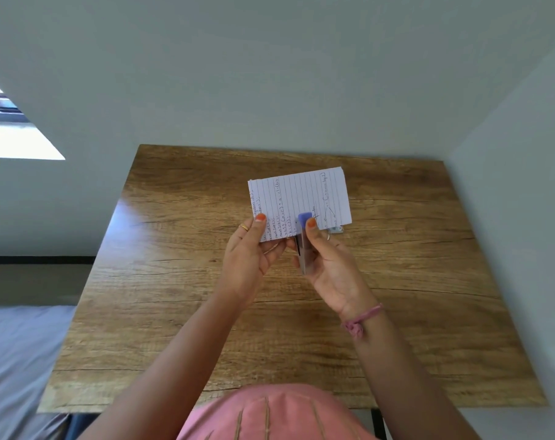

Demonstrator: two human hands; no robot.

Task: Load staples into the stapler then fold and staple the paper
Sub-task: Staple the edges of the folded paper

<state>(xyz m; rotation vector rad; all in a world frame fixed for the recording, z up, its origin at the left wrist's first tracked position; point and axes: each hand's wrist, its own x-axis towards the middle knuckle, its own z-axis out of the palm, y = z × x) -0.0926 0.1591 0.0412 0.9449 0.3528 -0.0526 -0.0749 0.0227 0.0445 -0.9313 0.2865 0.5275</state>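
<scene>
Bed: a grey-covered bed [18, 350] lies at the far left, beside the table.
Table: a wood-grain table [174, 312] stands against the pale wall, its near edge by the person's pink top.
Left hand: the left hand [249, 252] is raised above the table, its fingers [260, 221] pinched on the lower left corner of the paper, thumb on the written face; a gold ring shows on one finger.
Paper: the folded sheet of lined paper [301, 198] is held up off the table between both hands, its long side running left to right and handwriting running sideways across it.
Stapler: a small stapler [303, 239] with a blue top stands nearly upright at the paper's lower edge, the blue end overlapping the sheet.
Right hand: the right hand [328, 265] is wrapped around the stapler, thumb pressed just beside the blue end; a pink thread band circles the wrist.
Small item: something small and pale [336, 229] lies on the table just behind the right hand, mostly hidden, too little showing to tell what it is.
</scene>
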